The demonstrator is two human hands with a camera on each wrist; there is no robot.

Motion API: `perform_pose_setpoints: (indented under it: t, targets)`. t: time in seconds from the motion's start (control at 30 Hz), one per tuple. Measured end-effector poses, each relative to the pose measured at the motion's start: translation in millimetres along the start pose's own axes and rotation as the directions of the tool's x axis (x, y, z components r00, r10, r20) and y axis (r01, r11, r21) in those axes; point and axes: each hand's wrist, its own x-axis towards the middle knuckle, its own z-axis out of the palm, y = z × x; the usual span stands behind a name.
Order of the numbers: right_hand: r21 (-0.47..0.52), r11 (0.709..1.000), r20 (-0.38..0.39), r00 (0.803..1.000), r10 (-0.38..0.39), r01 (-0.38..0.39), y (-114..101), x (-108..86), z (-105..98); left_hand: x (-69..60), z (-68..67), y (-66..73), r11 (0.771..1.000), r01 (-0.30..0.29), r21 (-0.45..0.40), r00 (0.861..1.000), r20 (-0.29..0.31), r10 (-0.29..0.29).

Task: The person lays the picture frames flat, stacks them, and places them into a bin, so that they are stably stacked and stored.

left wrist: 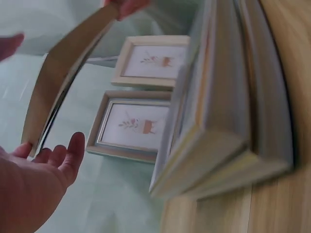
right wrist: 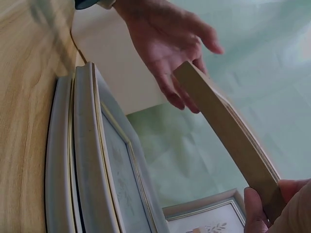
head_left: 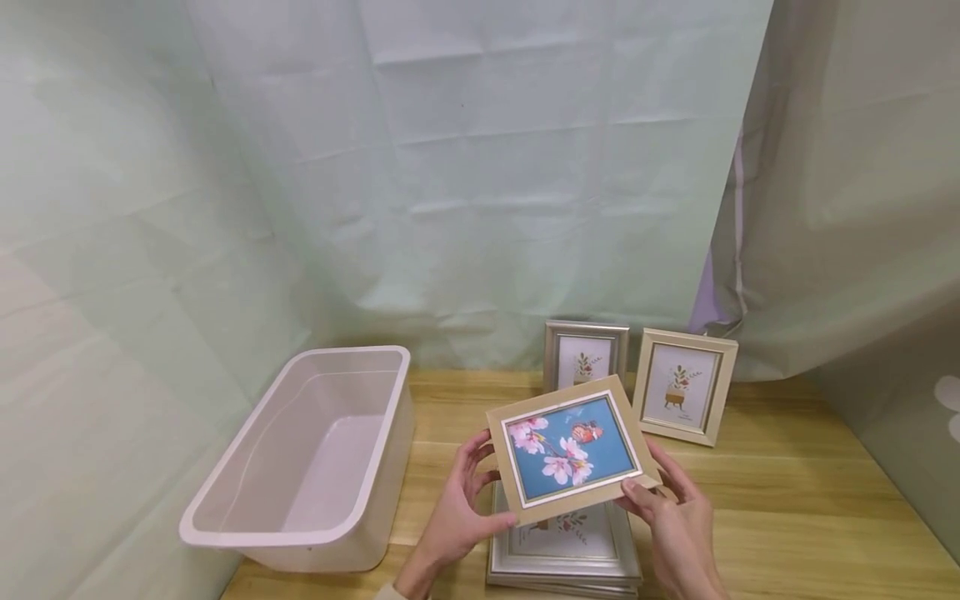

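A tan picture frame (head_left: pixel 573 450) with a blue picture of pink blossoms and a butterfly is held tilted above a stack of frames. My right hand (head_left: pixel 678 525) pinches its right end between thumb and fingers, plainly seen in the right wrist view. At the other end is my left hand (head_left: pixel 465 508); its thumb stands away from the frame and its fingers are loosely extended at the edge, as the right wrist view shows. Under the held frame lies the stack of silver frames (head_left: pixel 570 567), the top one face up with a plant picture.
Behind the hands stand a silver-grey frame (head_left: pixel 551 358) and a cream frame (head_left: pixel 645 417), both upright with potted-plant pictures. An off-white plastic bin (head_left: pixel 375 500) sits at left on the wooden table (head_left: pixel 795 500). Pale cloth (head_left: pixel 480 167) hangs behind.
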Motion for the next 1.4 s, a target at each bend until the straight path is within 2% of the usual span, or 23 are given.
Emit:
perform_pose_setpoints:
  t: [0.07, 0.17, 0.27, 0.33, 0.4, 0.47, 0.6, 0.67, 0.8, 0.9, 1.03, 1.23, 1.33, 1.4]
  targets:
    - [0.001, 1.0, -0.004, 1.0, 0.003, -0.003, 0, 0.1, 0, -3.7, 1.4, 0.4, 0.991, -0.041, 0.129, 0.998, 0.042, 0.036]
    - [0.006, 1.0, -0.001, 1.0, 0.002, -0.002, 1, -0.5, -1, -6.1, 4.8, 2.0, 0.945, -0.093, 0.315, 0.995, 0.066, 0.076]
    - [0.012, 1.0, 0.006, 1.0, 0.001, -0.001, 1, -2.8, -2, -6.7, 9.3, 4.1, 0.893, -0.092, 0.442, 0.996, 0.048, 0.079]
    - [0.013, 1.0, 0.015, 1.0, 0.004, -0.004, 1, -4.8, -2, -6.7, 12.2, 5.3, 0.87, -0.091, 0.484, 0.996, 0.026, 0.09]
    - [0.011, 1.0, 0.028, 1.0, 0.01, -0.01, 0, -7.0, -3, -6.8, 14.5, 6.2, 0.859, -0.077, 0.505, 0.996, -0.006, 0.093]
    - [0.003, 1.0, 0.041, 0.999, 0.016, -0.016, 0, -8.8, -2, -6.7, 14.9, 6.6, 0.852, -0.087, 0.516, 0.993, -0.028, 0.119]
    - [-0.051, 0.999, 0.065, 0.998, 0.007, -0.003, 0, -10.1, -4, -6.3, 13.4, 7.0, 0.837, -0.118, 0.534, 0.986, -0.039, 0.163]
    - [-0.092, 0.996, 0.081, 0.997, -0.005, 0.012, -1, -10.5, -7, -6.5, 12.2, 7.7, 0.838, -0.12, 0.533, 0.986, -0.035, 0.163]
    - [-0.198, 0.978, 0.136, 0.99, -0.043, 0.07, -1, -12.9, -13, -8.5, 10.3, 10.6, 0.854, -0.088, 0.513, 0.992, -0.031, 0.121]
    - [-0.267, 0.957, 0.176, 0.982, -0.07, 0.116, -1, -14.3, -17, -10.7, 9.0, 12.4, 0.857, -0.059, 0.511, 0.996, -0.033, 0.088]
    - [-0.345, 0.928, 0.203, 0.977, -0.071, 0.14, -1, -14.6, -19, -13.1, 8.3, 10.8, 0.848, -0.03, 0.529, 0.997, -0.043, 0.062]
    - [-0.413, 0.891, 0.21, 0.972, -0.107, 0.188, 6, -14.0, -21, -17.3, 6.6, 4.3, 0.827, -0.035, 0.561, 0.997, -0.041, 0.07]
    - [-0.435, 0.871, 0.207, 0.967, -0.149, 0.227, 13, -13.4, -23, -20.7, 7.8, 2.8, 0.825, 0.023, 0.564, 0.998, -0.065, 0.017]
    - [-0.463, 0.844, 0.208, 0.958, -0.196, 0.273, 18, -13.5, -24, -23.1, 8.0, 0.9, 0.824, 0.063, 0.563, 0.996, -0.082, -0.02]
